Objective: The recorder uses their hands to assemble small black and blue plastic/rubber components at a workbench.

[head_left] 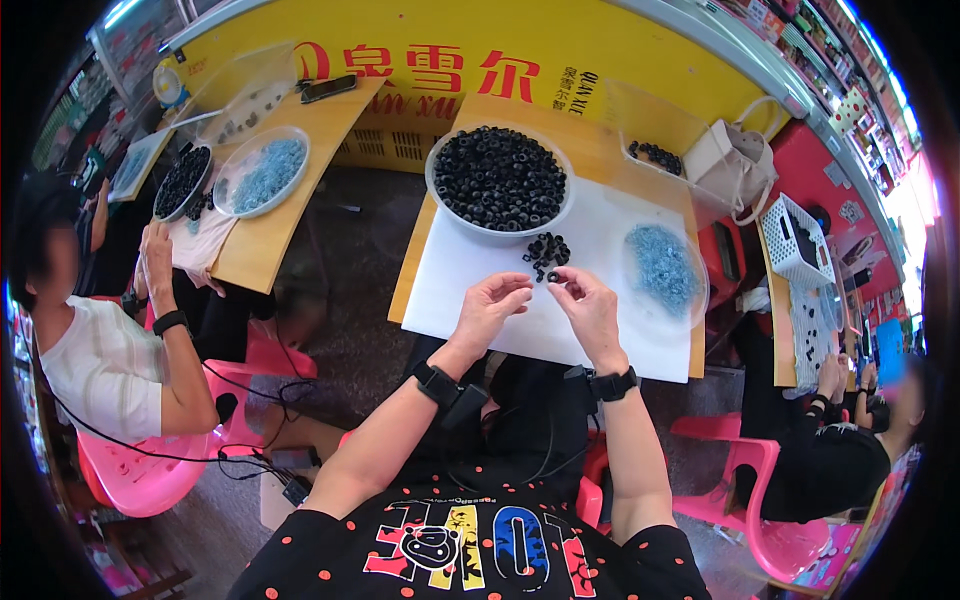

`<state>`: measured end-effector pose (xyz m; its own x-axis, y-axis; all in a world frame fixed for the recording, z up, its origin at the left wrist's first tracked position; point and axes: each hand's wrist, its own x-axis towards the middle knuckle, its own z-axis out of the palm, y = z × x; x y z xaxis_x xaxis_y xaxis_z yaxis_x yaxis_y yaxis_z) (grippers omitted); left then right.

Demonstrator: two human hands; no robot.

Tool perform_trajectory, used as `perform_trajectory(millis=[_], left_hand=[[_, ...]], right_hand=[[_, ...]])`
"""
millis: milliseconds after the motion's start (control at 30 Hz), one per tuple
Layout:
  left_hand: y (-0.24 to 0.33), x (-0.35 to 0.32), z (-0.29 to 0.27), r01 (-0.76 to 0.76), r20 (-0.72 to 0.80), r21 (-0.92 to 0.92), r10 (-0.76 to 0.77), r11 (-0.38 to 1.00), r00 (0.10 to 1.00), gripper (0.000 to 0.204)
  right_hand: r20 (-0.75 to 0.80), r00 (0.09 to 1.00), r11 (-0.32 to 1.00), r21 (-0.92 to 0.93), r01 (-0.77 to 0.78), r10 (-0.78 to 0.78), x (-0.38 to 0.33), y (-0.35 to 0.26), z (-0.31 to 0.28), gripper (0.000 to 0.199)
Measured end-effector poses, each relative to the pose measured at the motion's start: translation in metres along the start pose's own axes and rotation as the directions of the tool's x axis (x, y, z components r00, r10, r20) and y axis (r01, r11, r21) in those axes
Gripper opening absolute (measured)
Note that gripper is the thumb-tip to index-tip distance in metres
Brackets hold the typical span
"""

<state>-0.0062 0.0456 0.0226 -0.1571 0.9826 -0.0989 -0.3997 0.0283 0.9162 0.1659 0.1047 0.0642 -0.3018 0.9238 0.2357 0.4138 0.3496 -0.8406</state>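
- right hand (590,308) pinches a black ring (554,277) at its fingertips, over the white sheet (440,285)
- left hand (490,311) close by, fingers curled, can't tell if it's holding anything
- loose black pieces (547,250) heaped just past the ring, by a full white bowl (500,235)

Brightly lit fisheye view: white glare at far right, straight edges curving, corners black, the floor (345,250) in shadow.
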Motion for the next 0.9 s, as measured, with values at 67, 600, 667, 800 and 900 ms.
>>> perform_trajectory(millis=[67, 600, 667, 800, 900], left_hand=[[0.004, -0.004, 0.012, 0.029, 0.073, -0.133, -0.020, 0.991, 0.997, 0.022], [-0.022, 0.000, -0.013, 0.276, 0.161, -0.440, -0.227, 0.855, 0.960, 0.026], [-0.025, 0.003, -0.021, 0.254, 0.151, -0.459, -0.207, 0.851, 0.967, 0.024], [-0.025, 0.000, -0.019, 0.255, 0.194, -0.440, -0.186, 0.861, 0.963, 0.022], [-0.026, -0.002, -0.017, 0.240, 0.182, -0.424, -0.177, 0.873, 0.967, 0.021]], right_hand=[[0.013, 1.000, 0.984, 0.177, -0.026, 0.024, -0.010, -0.008, -0.001, 0.026], [-0.040, 0.999, 0.994, -0.111, 0.005, -0.010, -0.058, 0.027, -0.077, 0.017], [-0.161, 0.987, 0.973, -0.225, -0.055, 0.018, -0.060, 0.063, -0.109, 0.016], [-0.207, 0.976, 0.888, -0.431, -0.159, 0.074, -0.047, 0.090, -0.159, 0.016], [-0.100, 0.995, 0.860, -0.507, -0.059, 0.010, -0.029, 0.099, -0.168, 0.016]])
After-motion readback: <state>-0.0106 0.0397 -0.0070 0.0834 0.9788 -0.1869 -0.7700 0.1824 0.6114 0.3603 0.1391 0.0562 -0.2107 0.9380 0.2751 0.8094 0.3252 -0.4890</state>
